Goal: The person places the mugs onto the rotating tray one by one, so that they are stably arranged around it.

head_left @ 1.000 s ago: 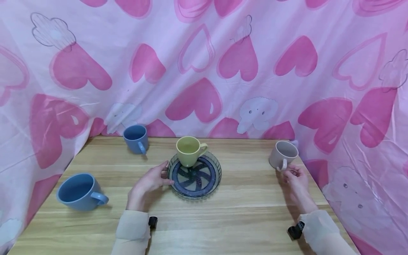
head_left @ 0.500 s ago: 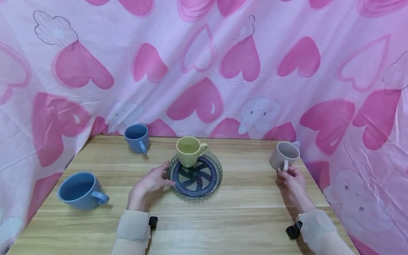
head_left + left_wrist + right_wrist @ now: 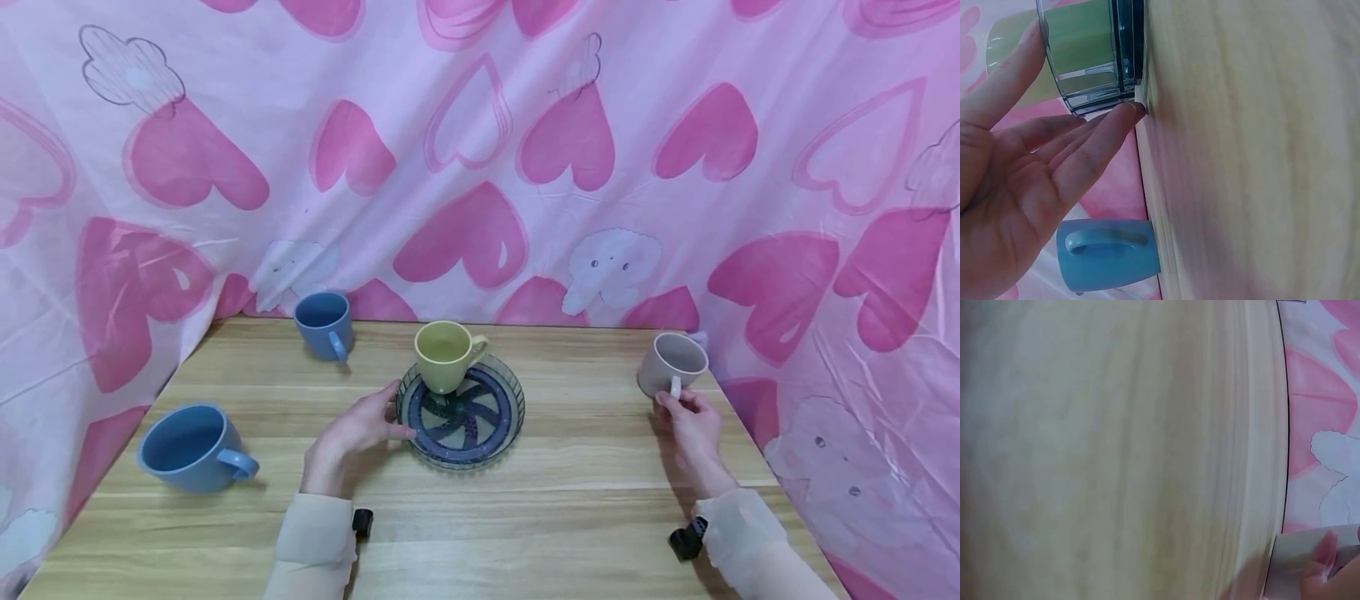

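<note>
A clear glass dish [image 3: 465, 454] with a dark blue swirl pattern lies mid-table, and a yellow mug [image 3: 438, 367] stands upright in its far left part. My left hand [image 3: 360, 423] holds the dish's left edge, thumb at the rim. In the left wrist view, the fingers [image 3: 1088, 159] reach under the dish's ribbed side wall, right above the tabletop. At the far right stands a grey mug [image 3: 654, 372], its handle toward me. My right hand [image 3: 696, 427] pinches that handle. In the right wrist view, only the thumb [image 3: 1322, 559] and part of the grey mug [image 3: 1288, 553] show.
A small blue mug [image 3: 318, 333] stands at the back left of the wooden table [image 3: 525, 517]. Nearer me on the left is a wide blue mug [image 3: 191, 458]. A pink heart-print cloth [image 3: 480, 167] hangs close behind the table and along both sides.
My right thumb and fingers have closed on the grey mug's handle. The left hand keeps its place at the dish, and the mugs stay where they were.
</note>
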The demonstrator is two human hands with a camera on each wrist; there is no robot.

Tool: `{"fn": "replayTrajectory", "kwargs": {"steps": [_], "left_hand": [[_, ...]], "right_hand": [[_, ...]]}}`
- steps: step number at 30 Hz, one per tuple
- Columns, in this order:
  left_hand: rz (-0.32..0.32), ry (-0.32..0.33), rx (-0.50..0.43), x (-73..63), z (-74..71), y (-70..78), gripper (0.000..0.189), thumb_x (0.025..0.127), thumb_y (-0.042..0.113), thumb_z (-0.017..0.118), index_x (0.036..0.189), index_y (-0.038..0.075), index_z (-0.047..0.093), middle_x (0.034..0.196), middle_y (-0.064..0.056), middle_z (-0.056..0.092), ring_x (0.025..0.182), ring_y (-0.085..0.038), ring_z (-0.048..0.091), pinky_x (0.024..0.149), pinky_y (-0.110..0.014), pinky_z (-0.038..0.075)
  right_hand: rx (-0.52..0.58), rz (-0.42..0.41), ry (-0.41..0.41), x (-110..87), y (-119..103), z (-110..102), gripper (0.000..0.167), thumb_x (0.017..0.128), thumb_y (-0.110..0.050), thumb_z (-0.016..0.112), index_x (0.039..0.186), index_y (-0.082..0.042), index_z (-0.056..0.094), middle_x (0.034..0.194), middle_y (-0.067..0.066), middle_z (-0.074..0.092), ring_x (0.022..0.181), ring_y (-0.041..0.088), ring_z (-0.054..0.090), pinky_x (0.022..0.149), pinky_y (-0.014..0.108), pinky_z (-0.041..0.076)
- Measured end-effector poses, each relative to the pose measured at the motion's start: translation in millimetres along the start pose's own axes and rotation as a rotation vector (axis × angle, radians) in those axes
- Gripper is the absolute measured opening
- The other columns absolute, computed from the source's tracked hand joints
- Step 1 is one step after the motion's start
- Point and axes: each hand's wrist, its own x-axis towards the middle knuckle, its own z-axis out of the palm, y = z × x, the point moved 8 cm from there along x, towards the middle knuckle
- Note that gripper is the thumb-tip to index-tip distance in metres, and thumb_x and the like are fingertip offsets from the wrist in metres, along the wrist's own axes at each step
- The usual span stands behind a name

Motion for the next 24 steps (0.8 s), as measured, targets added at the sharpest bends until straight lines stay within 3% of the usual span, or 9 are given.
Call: {"fn": "replayTrajectory", "kwargs": {"steps": [11, 19, 24], "left_hand": [[-0.018, -0.003, 0.019, 0.1, 0.2, -0.1, 0.096, 0.085, 0.012, 0.077, 0.155, -0.001, 0.012, 0.147, -0.03, 0.036, 0.133, -0.043, 0.04, 0.11, -0.054, 0.032], [0.018, -0.01, 0.029, 1.5, 1.3, 1.6, 0.098, 0.083, 0.013, 0.079, 0.154, -0.005, 0.013, 0.151, -0.03, 0.03, 0.133, -0.043, 0.039, 0.111, -0.053, 0.031], [0.019, -0.018, 0.037, 2.0, 2.6, 1.9, 0.098, 0.084, 0.014, 0.079, 0.154, -0.004, 0.012, 0.151, -0.03, 0.03, 0.134, -0.043, 0.038, 0.111, -0.052, 0.03]], "right_hand": [[-0.179, -0.001, 0.021, 4.2, -5, -8, 0.017, 0.084, 0.0, 0.072, 0.098, -0.001, 0.061, 0.073, -0.007, 0.061, 0.06, 0.005, 0.063, 0.058, 0.019, 0.055], [-0.159, -0.004, 0.028, 5.8, -11, -14, 0.013, 0.085, 0.004, 0.067, 0.096, 0.004, 0.058, 0.075, -0.003, 0.059, 0.061, 0.009, 0.066, 0.061, 0.024, 0.058], [-0.22, -0.026, 0.03, 3.1, -13, -14, 0.012, 0.085, 0.003, 0.068, 0.094, 0.002, 0.059, 0.073, -0.005, 0.058, 0.059, 0.008, 0.065, 0.059, 0.02, 0.056]]}}
